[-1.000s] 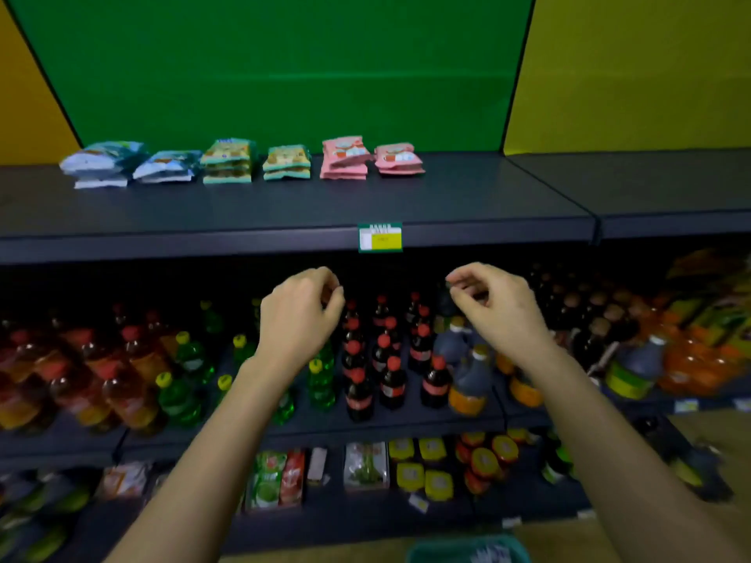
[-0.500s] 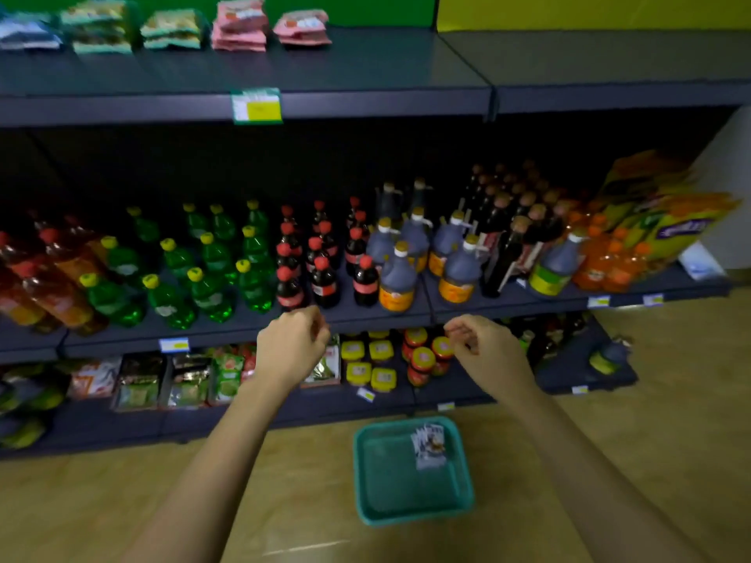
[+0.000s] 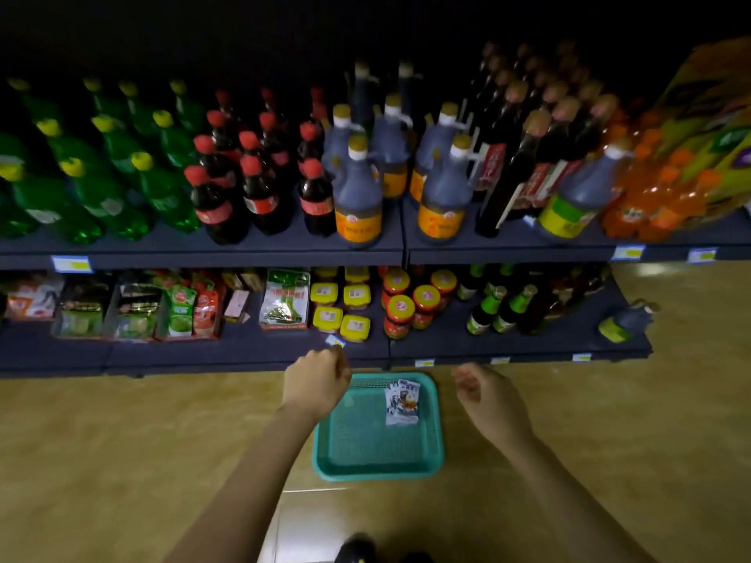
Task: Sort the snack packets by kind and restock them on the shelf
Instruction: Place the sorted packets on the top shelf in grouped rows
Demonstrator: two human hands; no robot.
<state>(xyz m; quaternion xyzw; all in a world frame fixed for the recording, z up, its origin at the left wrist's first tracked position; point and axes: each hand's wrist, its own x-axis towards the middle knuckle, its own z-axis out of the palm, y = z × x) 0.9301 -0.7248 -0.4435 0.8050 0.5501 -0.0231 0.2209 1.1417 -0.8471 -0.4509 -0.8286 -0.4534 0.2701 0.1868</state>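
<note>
Snack packets [image 3: 402, 402]: small white stack, lying in the far right corner of the basket, printed faces up, slightly fanned.

Basket [image 3: 349, 467]: teal plastic mesh tray, square, low rim, on the tan floor [image 3: 122, 440] just in front of the lowest shelf; otherwise bare inside.

Left hand [image 3: 315, 379]: above the basket's far left corner, back of hand up, fingers curled loosely inward, holding nothing visible; not touching the packets.

Right hand [image 3: 483, 390]: just right of the basket's far right corner, fingers loosely curled and half spread, nothing in it; near the packets but apart from them.

Lowest shelf [image 3: 244, 353]: dark blue; pouches of green and red snacks at left, a white-and-green bag [image 3: 284, 298], yellow-lidded tubs [image 3: 341, 310], red-lidded jars [image 3: 410, 302], small green bottles [image 3: 495, 306], one dark jug lying on its side at the far right end [image 3: 626, 319].

Middle shelf [image 3: 284, 247]: green bottles with yellow caps [image 3: 101, 176], dark cola bottles with red caps [image 3: 252, 176], dark jugs with orange labels [image 3: 359, 188], tall dark sauce bottles [image 3: 524, 156], orange soda bottles [image 3: 666, 193].

Price tags [image 3: 70, 263] along the shelf edges.
</note>
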